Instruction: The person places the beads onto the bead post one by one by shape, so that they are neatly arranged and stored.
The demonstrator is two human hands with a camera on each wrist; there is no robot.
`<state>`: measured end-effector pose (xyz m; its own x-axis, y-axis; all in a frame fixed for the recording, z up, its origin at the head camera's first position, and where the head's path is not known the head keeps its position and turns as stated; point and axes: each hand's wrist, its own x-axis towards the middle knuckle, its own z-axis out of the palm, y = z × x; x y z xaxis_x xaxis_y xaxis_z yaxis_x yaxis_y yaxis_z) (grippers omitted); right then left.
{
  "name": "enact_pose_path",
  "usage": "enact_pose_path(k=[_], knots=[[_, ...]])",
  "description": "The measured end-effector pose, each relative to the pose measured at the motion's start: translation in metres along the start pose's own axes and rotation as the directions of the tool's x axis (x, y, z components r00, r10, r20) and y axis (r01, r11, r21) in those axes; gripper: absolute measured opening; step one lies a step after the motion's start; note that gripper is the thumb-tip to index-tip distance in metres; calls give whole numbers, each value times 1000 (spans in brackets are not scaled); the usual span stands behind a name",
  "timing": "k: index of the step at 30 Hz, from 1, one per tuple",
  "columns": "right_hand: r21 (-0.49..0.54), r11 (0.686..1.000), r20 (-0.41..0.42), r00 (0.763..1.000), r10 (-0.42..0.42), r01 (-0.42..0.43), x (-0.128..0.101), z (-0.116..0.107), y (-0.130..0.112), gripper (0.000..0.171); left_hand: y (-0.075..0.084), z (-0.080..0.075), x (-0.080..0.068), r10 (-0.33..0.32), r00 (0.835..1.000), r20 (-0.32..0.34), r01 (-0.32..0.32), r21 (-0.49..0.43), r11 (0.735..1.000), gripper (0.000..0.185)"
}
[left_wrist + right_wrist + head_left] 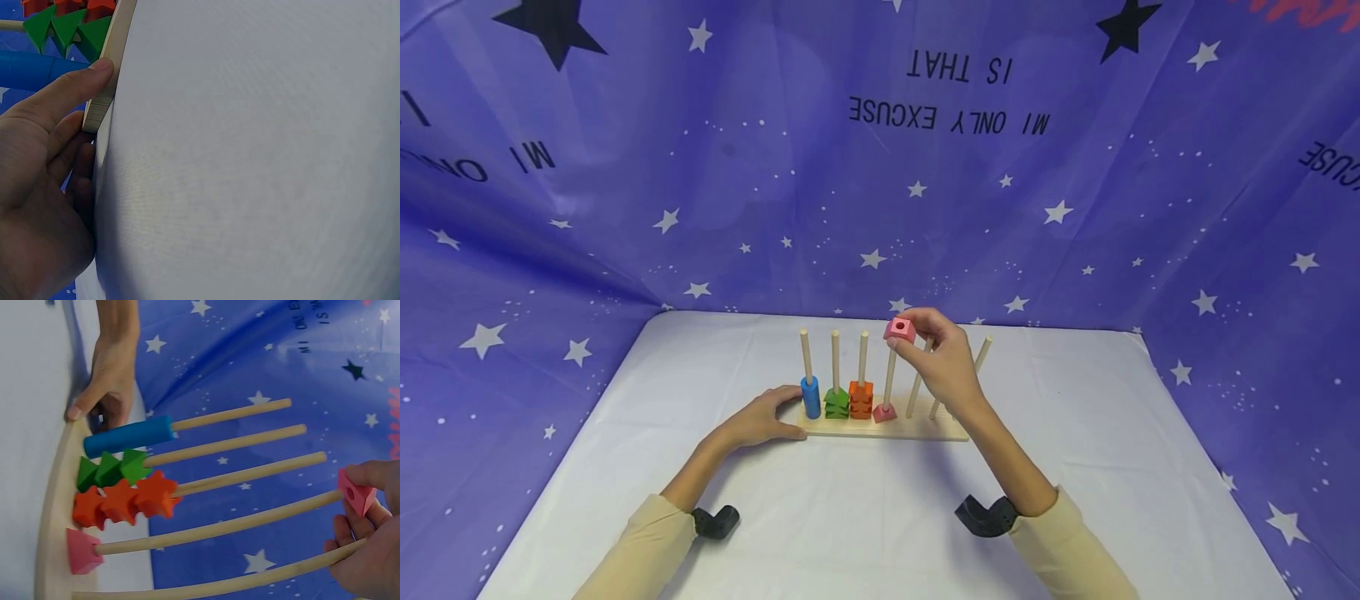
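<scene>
My right hand [946, 358] pinches a pink wooden block [901, 328] with a hole through it, at the tip of the fourth peg [219, 531]. Whether the tip has entered the hole cannot be told. A second pink block [83, 551] sits at the foot of that peg. My left hand [763, 419] grips the left end of the wooden base [880, 429], thumb on its front edge. On the first three pegs from the left are blue cylinder pieces [810, 398], green triangular blocks [837, 405] and orange star blocks [861, 400].
Bare pegs [981, 354] stand on the right part of the base, partly behind my right hand. White cloth [865, 517] covers the table. A purple star-printed curtain [820, 208] hangs behind it and at both sides.
</scene>
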<state>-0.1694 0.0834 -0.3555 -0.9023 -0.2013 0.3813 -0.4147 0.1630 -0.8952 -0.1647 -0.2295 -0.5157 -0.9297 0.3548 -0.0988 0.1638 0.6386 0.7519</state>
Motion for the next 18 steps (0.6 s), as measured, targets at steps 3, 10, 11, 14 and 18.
enact_pose_path(k=[3,10,11,14,18], knots=[[-6,999,0,999,41,-41,1,4,8,30,-1,1,0,7,1000,3,-7,8,1000,88],[82,994,-29,997,68,-65,-7,13,28,42,0,0,1,9,1000,-1,-9,11,1000,87],[89,993,-38,996,79,-76,-9,14,33,43,0,0,1,8,1000,0,-8,13,1000,87],[95,986,-57,988,140,-135,-18,19,51,40,1,0,2,9,1000,6,-9,16,1000,87],[52,966,-39,967,253,-251,-34,29,90,29,1,1,3,2,1000,9,-3,12,1000,87]])
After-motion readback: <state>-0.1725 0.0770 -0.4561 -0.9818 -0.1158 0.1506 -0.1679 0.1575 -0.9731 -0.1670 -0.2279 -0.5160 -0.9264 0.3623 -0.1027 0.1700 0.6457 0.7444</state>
